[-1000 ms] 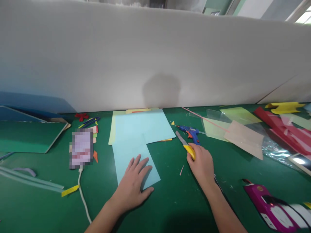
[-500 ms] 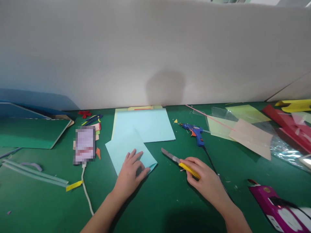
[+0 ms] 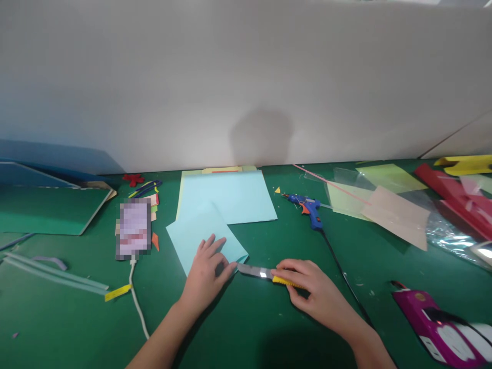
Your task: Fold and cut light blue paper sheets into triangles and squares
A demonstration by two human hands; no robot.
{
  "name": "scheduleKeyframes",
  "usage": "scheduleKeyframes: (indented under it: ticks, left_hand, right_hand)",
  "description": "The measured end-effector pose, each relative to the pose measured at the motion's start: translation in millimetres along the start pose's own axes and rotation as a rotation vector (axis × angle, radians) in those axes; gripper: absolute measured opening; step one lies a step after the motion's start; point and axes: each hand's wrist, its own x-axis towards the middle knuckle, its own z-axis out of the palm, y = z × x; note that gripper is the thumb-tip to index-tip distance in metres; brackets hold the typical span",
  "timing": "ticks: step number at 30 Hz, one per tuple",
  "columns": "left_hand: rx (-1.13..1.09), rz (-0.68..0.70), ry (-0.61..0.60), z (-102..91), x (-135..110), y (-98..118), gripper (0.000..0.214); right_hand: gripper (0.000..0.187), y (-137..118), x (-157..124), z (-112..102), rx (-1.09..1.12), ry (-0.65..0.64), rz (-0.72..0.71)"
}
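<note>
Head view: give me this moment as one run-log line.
left hand: flat on light-blue paper | right hand: grips utility knife, blade tip close to paper's right corner | nearby: glue gun on green mat

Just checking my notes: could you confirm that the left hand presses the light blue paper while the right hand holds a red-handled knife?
Not quite: the head view shows a yellow handle, not red. The left hand presses the light blue paper while the right hand holds a yellow-handled knife.
</note>
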Motion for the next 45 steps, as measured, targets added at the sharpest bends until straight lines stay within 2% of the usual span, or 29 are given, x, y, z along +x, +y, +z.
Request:
scheduleKeyframes:
  ticks: [8,15,19,23,27,38,45]
  left_hand:
    - [0.033,-0.014,-0.033,-1.4,0.8,4.6,0.029]
    - [0.152,0.036,0.02,3.8,3.3,4.2,0.023]
    - [0.277,0.073,0.026,10.4,1.2,-0.4,0.038]
    - [0.39,0.08,-0.01,14.5,-0.9,-3.0,0.043]
    - [0.444,0.088,-0.025,16.4,-2.0,-4.0,0.046]
    - [0.439,0.077,-0.052,19.2,-3.4,-6.3,0.047]
    - [0.421,0.097,-0.03,18.0,-3.4,-5.8,0.046]
  right_hand:
    - [0.042,-6.6,-1.2,5.4,-0.169,-0.035,-0.033]
    - [0.047,-21.2,1.9,28.3,-0.239,-0.084,-0.045]
    - [0.042,-18.0,1.1,38.5,-0.26,-0.013,-0.039]
    - [0.038,-13.8,-2.7,43.3,-0.272,0.047,0.011]
    - [0.038,-13.2,-5.7,45.1,-0.254,0.059,0.054]
    - [0.037,-12.5,-5.8,38.4,-0.241,0.038,0.044]
    - [0.038,-8.2,-6.9,33.6,-0.246,0.016,0.044]
